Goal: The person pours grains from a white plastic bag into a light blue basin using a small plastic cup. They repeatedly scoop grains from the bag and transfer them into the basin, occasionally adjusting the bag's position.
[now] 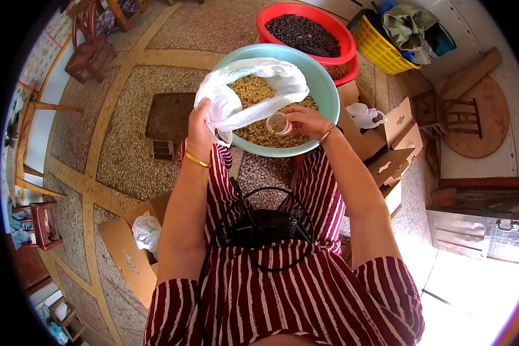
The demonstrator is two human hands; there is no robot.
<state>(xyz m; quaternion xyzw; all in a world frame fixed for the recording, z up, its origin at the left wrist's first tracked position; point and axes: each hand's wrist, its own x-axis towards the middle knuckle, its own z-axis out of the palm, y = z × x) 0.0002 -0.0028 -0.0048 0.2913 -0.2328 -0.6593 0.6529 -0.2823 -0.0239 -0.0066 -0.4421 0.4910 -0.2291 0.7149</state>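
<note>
My left hand (200, 124) grips the side of an open white plastic bag (254, 72), which is held over a light blue round basin (323, 86) of small tan grains or kernels (251, 91). My right hand (303, 121) holds a small clear plastic cup (277, 122) low in the basin, against the grains below the bag's edge. Some pale contents show inside the cup, too small to make out.
Behind are red basins (347, 37) of dark and brown pieces and a yellow basket (375, 46) of cloths. Open cardboard boxes (401, 121) (124, 259) flank me. Chairs (83, 57), a low dark board (164, 115) and a round wooden board (484, 132) stand around.
</note>
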